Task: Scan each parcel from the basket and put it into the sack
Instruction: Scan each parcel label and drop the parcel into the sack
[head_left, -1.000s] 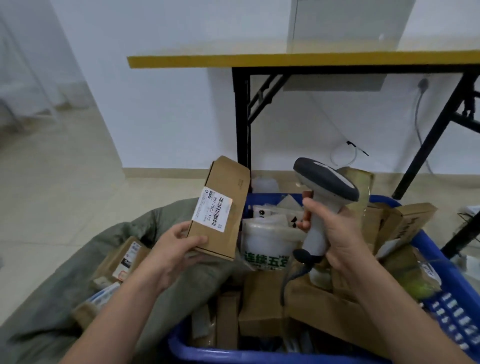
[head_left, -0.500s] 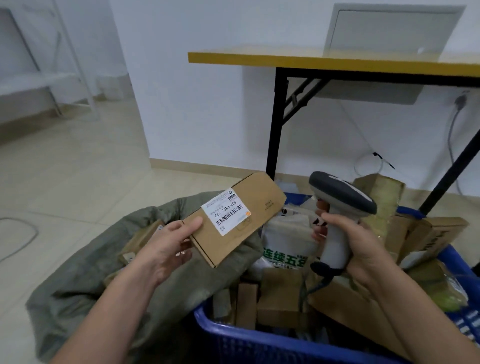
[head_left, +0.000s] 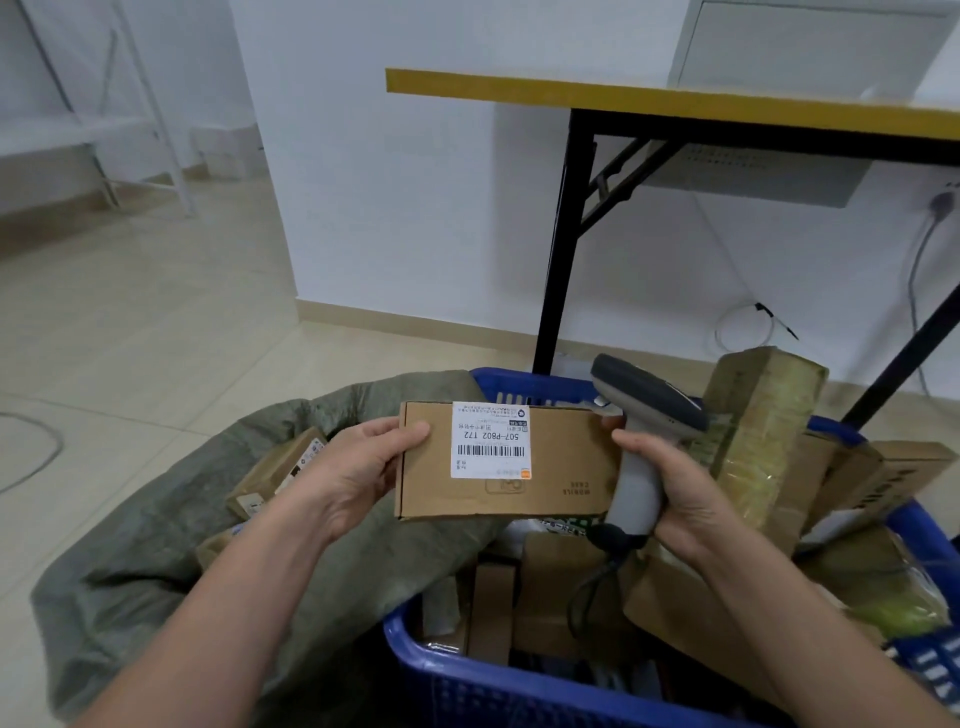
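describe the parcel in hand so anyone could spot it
Find the blue basket at the bottom. Above its left rim, the left hand grips a flat brown cardboard box. Unlike the piled parcels, it is held up, white barcode label facing the camera.

The blue basket (head_left: 467, 680) is full of brown parcels (head_left: 758, 415), some standing on end. A flat brown box (head_left: 545, 467) is held level over the basket's far left part. Its white barcode label (head_left: 490, 439) faces up, and the left hand (head_left: 358, 467) holds its left end. The grey scanner (head_left: 639, 457) stands upright over the basket's middle, gripped by the right hand (head_left: 675, 499). The green sack (head_left: 171, 545) lies open against the basket's left side, with maybe three boxes inside.
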